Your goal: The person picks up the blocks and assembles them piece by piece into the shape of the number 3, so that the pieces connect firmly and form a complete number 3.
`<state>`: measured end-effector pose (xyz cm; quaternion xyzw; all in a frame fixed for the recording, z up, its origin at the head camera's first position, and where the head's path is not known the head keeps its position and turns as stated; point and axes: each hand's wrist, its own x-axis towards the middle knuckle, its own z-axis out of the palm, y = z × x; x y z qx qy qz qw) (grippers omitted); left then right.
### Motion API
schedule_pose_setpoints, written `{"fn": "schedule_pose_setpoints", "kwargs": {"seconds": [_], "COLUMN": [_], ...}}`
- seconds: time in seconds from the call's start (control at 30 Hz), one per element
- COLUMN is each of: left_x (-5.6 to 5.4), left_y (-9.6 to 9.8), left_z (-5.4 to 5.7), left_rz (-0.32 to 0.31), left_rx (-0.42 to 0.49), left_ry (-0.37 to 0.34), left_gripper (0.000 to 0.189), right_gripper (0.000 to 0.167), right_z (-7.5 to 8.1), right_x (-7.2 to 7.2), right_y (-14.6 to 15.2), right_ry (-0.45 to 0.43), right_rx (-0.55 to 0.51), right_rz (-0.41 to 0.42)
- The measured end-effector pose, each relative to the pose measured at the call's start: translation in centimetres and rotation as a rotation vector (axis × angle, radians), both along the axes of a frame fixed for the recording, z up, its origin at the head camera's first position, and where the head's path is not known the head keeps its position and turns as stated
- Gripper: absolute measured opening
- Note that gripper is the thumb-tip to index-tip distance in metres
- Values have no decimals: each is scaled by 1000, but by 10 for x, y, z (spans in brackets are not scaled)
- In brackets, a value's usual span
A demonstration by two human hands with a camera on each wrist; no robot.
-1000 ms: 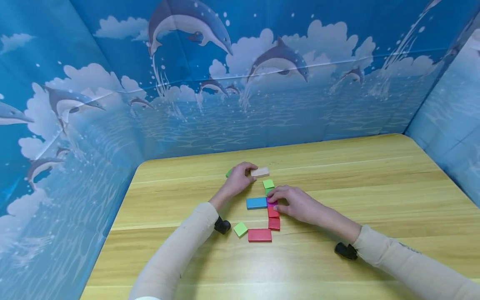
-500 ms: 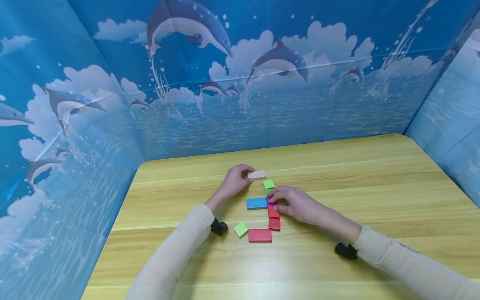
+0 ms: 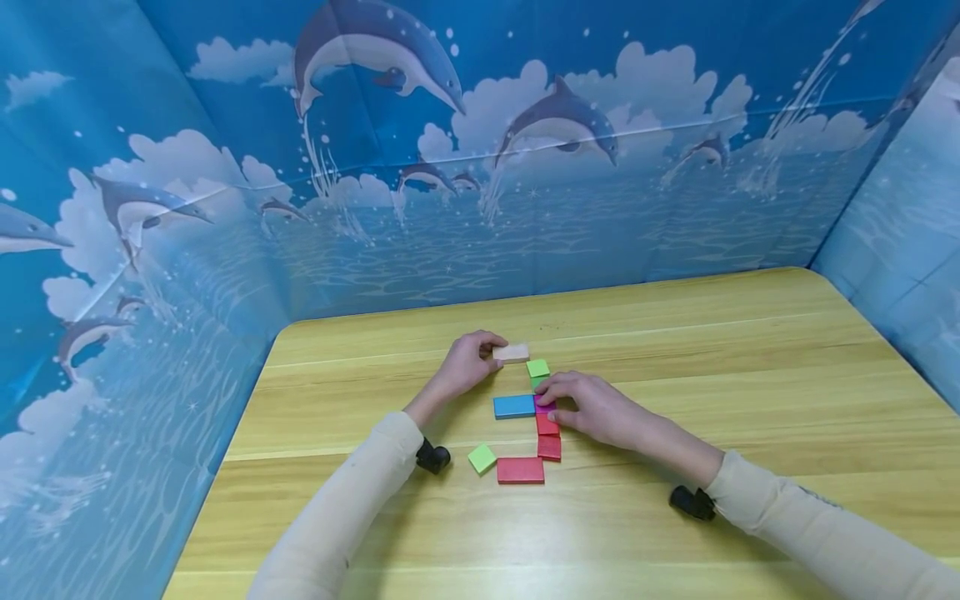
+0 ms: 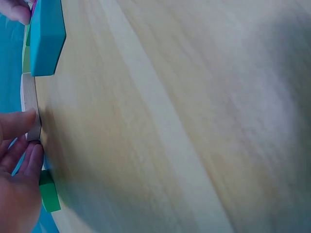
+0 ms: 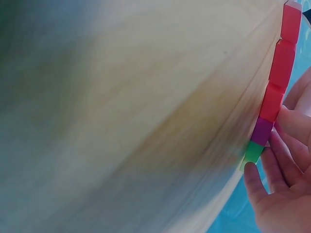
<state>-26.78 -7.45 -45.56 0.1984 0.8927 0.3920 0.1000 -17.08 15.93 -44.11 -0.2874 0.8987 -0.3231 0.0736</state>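
My left hand (image 3: pixel 465 365) pinches the left end of a pale wooden block (image 3: pixel 512 353) that lies on the table, near the far end of a row of coloured blocks. In the left wrist view, a green block (image 4: pixel 49 191) is beside that hand's fingers. My right hand (image 3: pixel 600 410) rests at the row's right side, its fingertips touching the purple block (image 3: pixel 545 406) and the thumb by a red block (image 3: pixel 547 425). Beyond the purple one come a green block (image 3: pixel 538 383) and a light green block (image 3: pixel 537 367). A blue block (image 3: pixel 513 407) extends leftward from the purple one.
Nearer me, a second red block (image 3: pixel 549 448) continues the row, and a longer red block (image 3: pixel 521 471) lies crosswise. A loose light green block (image 3: pixel 482 459) sits turned beside it. A dolphin-print cloth (image 3: pixel 525 225) rises behind the wooden table (image 3: pixel 712 358).
My left hand has drawn the pale wooden block slightly left and toward me. The green block behind that hand has gone from sight in the head view. My right hand stays put.
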Motion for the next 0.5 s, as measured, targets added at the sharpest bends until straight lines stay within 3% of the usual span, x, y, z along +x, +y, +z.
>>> {"fn": "schedule_pose_setpoints", "kwargs": {"seconds": [0.5], "left_x": [2], "left_y": [-5], "left_z": [-4], "left_rz": [-19], "left_rx": [20], "left_ry": [20], "left_gripper": [28], "right_gripper": [23], "right_z": [-1], "right_x": [-2], "right_y": [0], "right_ry": [0], "right_rx": [-13], "right_rz": [7]}}
